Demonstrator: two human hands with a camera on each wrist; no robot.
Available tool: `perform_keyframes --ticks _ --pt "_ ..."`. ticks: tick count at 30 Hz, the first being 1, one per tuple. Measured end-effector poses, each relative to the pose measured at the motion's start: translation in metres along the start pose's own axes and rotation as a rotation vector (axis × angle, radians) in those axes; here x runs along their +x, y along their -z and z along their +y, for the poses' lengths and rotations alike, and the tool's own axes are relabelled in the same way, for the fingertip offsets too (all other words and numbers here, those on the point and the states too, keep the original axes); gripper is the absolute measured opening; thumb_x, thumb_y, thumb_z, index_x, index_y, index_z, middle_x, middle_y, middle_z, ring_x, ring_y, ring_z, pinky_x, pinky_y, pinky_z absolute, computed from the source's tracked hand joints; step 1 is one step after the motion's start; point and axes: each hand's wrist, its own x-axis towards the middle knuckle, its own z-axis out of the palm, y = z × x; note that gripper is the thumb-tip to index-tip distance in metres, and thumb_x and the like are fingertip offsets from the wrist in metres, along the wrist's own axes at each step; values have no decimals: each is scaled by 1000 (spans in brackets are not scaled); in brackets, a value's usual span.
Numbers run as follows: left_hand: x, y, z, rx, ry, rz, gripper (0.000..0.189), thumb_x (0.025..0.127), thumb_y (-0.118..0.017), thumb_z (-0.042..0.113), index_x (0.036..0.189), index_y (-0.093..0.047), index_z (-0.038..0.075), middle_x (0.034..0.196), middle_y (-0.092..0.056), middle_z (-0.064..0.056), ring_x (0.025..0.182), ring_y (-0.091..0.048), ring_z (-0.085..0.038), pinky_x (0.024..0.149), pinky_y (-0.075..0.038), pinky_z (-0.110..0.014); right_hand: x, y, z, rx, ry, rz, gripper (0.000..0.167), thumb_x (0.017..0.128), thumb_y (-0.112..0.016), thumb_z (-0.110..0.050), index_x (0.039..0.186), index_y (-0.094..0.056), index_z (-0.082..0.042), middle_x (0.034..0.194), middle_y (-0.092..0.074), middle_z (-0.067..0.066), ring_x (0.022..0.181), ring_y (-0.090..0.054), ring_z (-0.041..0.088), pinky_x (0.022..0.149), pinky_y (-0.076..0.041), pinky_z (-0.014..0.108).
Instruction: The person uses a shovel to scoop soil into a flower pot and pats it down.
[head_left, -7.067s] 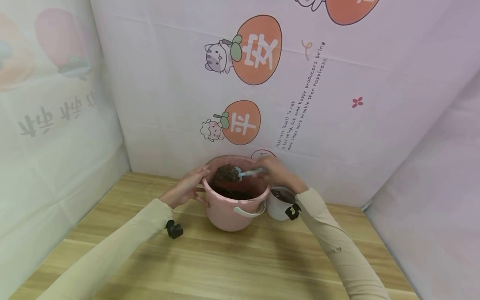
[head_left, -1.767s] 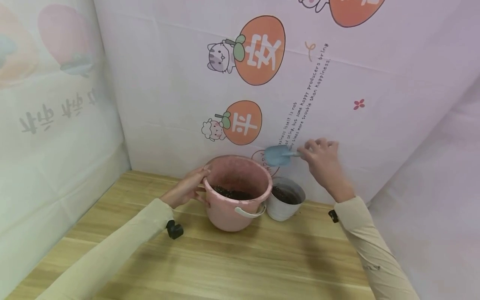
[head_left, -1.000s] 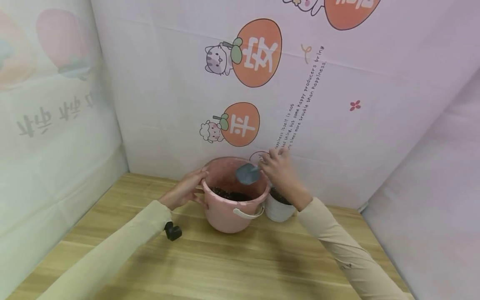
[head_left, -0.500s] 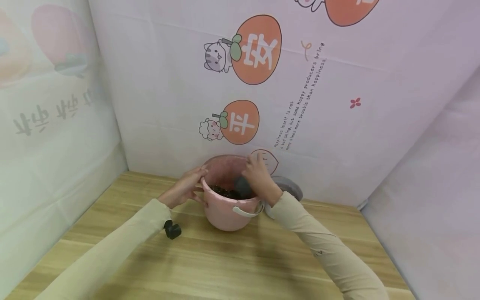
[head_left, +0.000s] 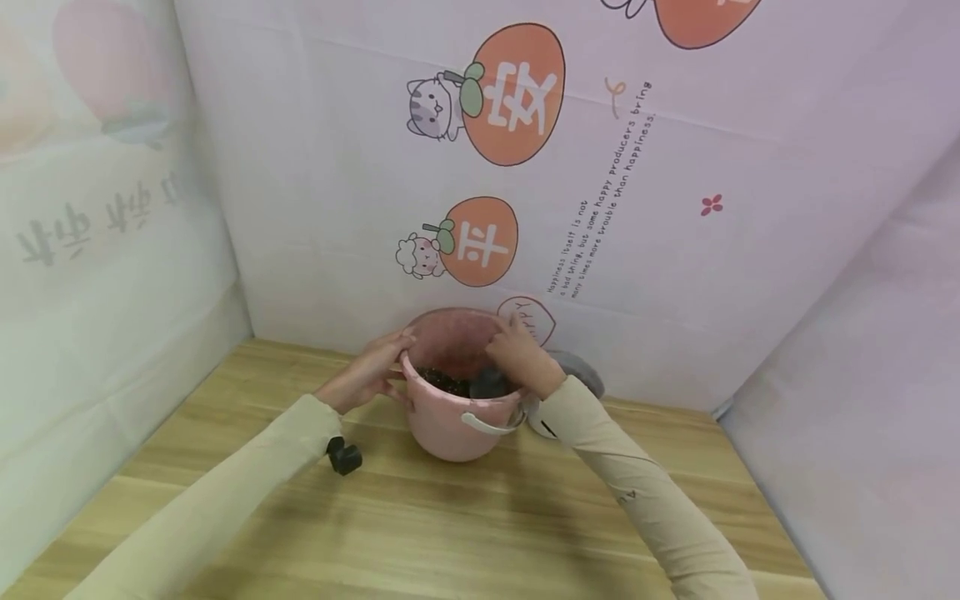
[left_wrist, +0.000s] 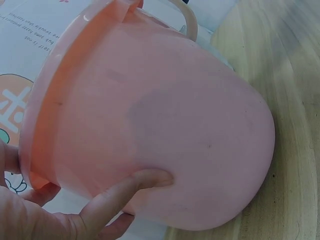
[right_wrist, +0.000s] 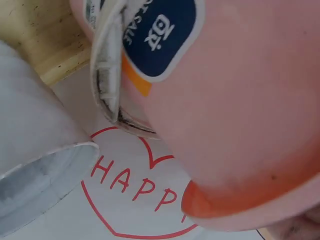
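A pink bucket with dark soil inside stands against the back wall. My left hand grips its left rim; in the left wrist view one digit of that hand presses the bucket's outer wall. Over the bucket's right side, my right hand holds a small trowel, whose blue blade looks dark and sits in the soil. Its handle is hidden by the fingers. The right wrist view shows just a bit of the right hand beyond the rim.
A white pot stands right behind my right forearm, partly hidden; its inside is mostly out of sight. The bucket's white handle hangs at the front. Printed cloth walls enclose the wooden table.
My right hand has moved from above the white pot leftward and down into the bucket with the trowel, its blade now in the soil. The left hand has stayed on the rim.
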Motion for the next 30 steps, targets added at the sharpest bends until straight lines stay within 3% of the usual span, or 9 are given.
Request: perform_keyframes --ticks 8,13,16,30 --pt "1 0 -2 -8 9 4 60 113 -42 29 169 -21 19 175 -6 -16 146 -29 -61 76 -68 -59 -1 -2 -3 329 44 -114 8 90 -73 -6 87 -75 -13 97 -78 3 101 -67 24 106 -54 47" --pt "0 0 -2 -6 -4 3 61 113 -41 29 169 -21 18 175 -5 -17 146 -30 -62 74 -68 -57 0 -2 -1 335 36 -141 1 91 -75 -11 91 -75 -12 104 -77 5 109 -63 27 113 -48 51" --pt "1 -1 -2 -4 -6 -1 61 113 -41 28 169 -20 18 175 -4 -17 146 -30 -62 75 -68 -57 0 -3 1 349 35 -139 8 89 -79 -16 94 -76 -11 105 -77 6 111 -61 28 110 -49 53" --pt "-2 -3 -1 23 -10 7 61 113 -39 29 169 -19 16 175 -5 -19 146 -30 -61 80 -68 -57 4 -11 4 439 32 -120 9 86 -84 -18 87 -77 -12 100 -75 5 112 -60 28 110 -49 50"
